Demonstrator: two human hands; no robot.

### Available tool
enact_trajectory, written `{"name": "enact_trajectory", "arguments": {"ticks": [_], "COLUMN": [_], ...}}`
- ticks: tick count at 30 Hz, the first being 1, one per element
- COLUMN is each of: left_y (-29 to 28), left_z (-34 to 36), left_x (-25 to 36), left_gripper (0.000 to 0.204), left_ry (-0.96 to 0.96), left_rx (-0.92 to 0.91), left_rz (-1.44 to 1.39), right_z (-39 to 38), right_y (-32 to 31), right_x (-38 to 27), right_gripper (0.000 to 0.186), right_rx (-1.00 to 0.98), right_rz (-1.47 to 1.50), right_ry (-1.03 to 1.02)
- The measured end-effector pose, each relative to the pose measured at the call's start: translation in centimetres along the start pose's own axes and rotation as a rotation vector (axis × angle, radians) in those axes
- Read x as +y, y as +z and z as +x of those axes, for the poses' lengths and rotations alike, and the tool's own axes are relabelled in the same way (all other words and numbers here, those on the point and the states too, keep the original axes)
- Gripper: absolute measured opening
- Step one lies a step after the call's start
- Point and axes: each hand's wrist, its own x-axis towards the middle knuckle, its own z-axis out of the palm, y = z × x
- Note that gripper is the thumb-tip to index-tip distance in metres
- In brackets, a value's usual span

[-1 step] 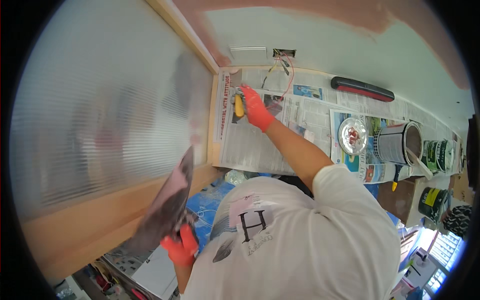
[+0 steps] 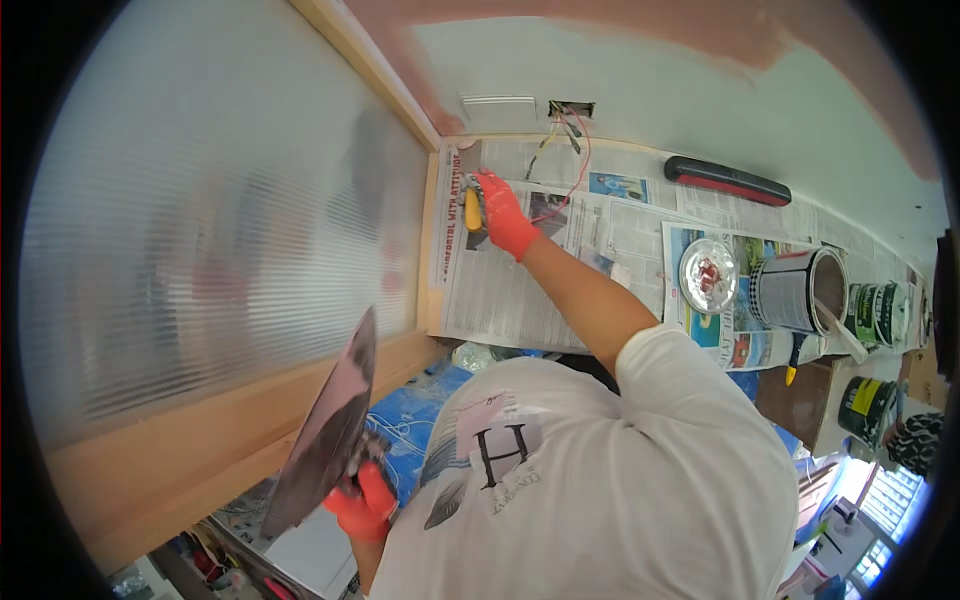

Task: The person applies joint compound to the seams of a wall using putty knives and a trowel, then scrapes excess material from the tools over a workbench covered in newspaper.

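Note:
My left hand (image 2: 362, 503), in an orange-red glove, is wrapped round the grip under a plasterer's hawk (image 2: 325, 430). The hawk's flat plate is steeply tilted and has pink plaster smeared across it. At the far end of the newspaper-covered ledge, my right hand (image 2: 507, 218), in a matching glove, closes on a yellow-handled trowel (image 2: 473, 210). Most of the trowel's blade is hard to make out. The trowel is close to the corner where the ledge meets the wooden frame and the wall.
A ribbed translucent panel (image 2: 230, 230) in a wooden frame stands at left. Loose wires (image 2: 572, 135) hang from a wall box. Newspaper (image 2: 520, 290) bears a black-and-red case (image 2: 727, 180), a foil-like round dish (image 2: 709, 275) and an open paint can (image 2: 798, 290). Blue sheeting (image 2: 415, 405) lies below.
The hawk has shifted slightly down and left, its plate now showing more sharply. My right hand and the trowel have barely moved.

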Motion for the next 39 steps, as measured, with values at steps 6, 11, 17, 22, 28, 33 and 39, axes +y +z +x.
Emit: {"name": "enact_trajectory", "arguments": {"ticks": [6,11,17,22,28,33,39], "left_y": [-0.4,-0.2,-1.9,-0.1,-0.4,-1.1,-1.8], "left_z": [-3.8,-4.2,-4.8,-7.5,-7.3,-6.4,-1.4], "left_x": [-2.5,-1.8,-2.8,-3.7,-3.8,-4.4,-1.7], "left_gripper": [0.056,0.059,0.055,0.059,0.062,0.055,0.065], "left_ry": [-0.041,-0.189,-0.278,-0.472,-0.401,-0.374,-0.093], "left_rx": [0.111,0.193,0.043,0.248,0.273,0.204,0.088], "left_rz": [0.241,-0.072,0.05,-0.151,-0.027,-0.128,-0.207], "right_z": [4.7,5.5,6.7,9.1,12.2,14.1,13.0], "right_y": [10.6,15.1,16.4,11.2,8.3,8.7,5.9], "right_x": [4.8,5.7,8.3,-0.9,-2.7,-2.5,-7.7], "right_gripper": [0.042,0.031,0.03,0.028,0.029,0.03,0.035], "right_rx": [-0.013,0.118,0.258,0.252,0.193,0.243,0.168], "right_rz": [0.902,1.089,1.126,1.346,1.41,1.475,1.438], "right_ry": [0.667,0.683,0.471,0.85,0.844,0.86,0.805]}}
